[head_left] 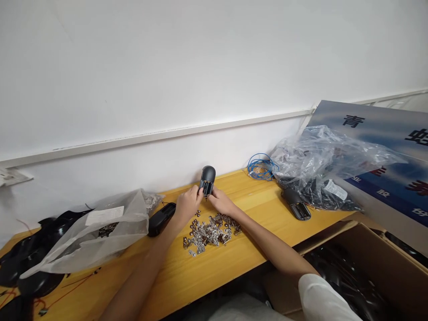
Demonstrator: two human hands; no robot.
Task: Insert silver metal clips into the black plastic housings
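My left hand (188, 205) and my right hand (222, 201) meet at the far edge of the yellow wooden table (187, 278), both gripping a dark grey rounded plastic housing (207, 180). Its domed end points up and a slotted, compartment-like side faces me. Just below my hands lies a loose pile of small metal screws and fittings (210, 234). A black housing (161, 219) rests near my left hand, and a similar grey one (296, 204) lies further right.
A translucent bag (117, 227) and black moulded parts (33, 263) fill the table's left end. At the back right lie a coil of blue wire (262, 167) and a crumpled plastic bag (321, 165). A cardboard box (354, 249) and printed sign board (377, 133) stand right.
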